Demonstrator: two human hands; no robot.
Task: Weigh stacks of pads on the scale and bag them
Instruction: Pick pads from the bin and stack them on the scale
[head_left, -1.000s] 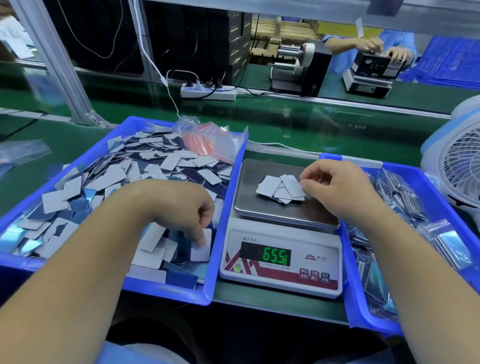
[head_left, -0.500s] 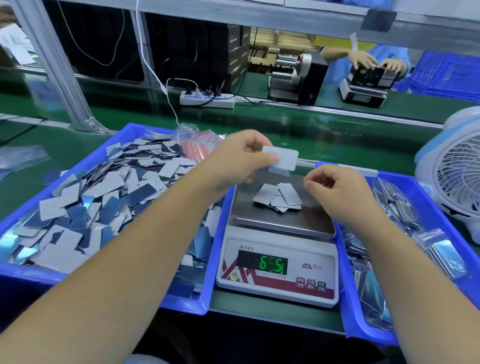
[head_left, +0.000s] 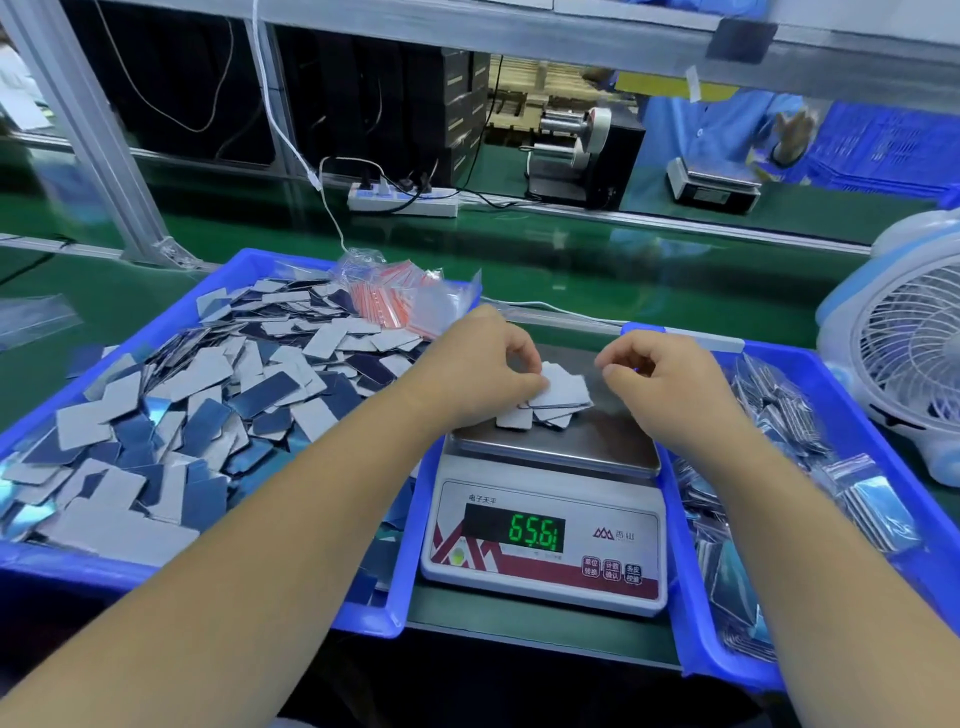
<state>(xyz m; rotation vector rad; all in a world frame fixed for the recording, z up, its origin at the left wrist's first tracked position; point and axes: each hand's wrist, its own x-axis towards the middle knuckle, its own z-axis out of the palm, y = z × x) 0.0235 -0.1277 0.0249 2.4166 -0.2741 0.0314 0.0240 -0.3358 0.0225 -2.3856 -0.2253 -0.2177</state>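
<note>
Scale (head_left: 545, 540) sits right in front of me between two blue bins, readout green 65.6; small pile of pads (head_left: 553, 402) on its steel pan. My left hand (head_left: 478, 371) pinches a pad on top of that pile, fingers curled on it; my right hand (head_left: 660, 379) hovers just beside the pile, fingers loosely curled, holding nothing I can see. Left bin (head_left: 47, 564) is full of loose pads, empty bags (head_left: 410, 296) at its far corner; right bin (head_left: 852, 410) holds bagged pads; fan (head_left: 904, 358) beyond on the right, power strip (head_left: 402, 200) at the back.
</note>
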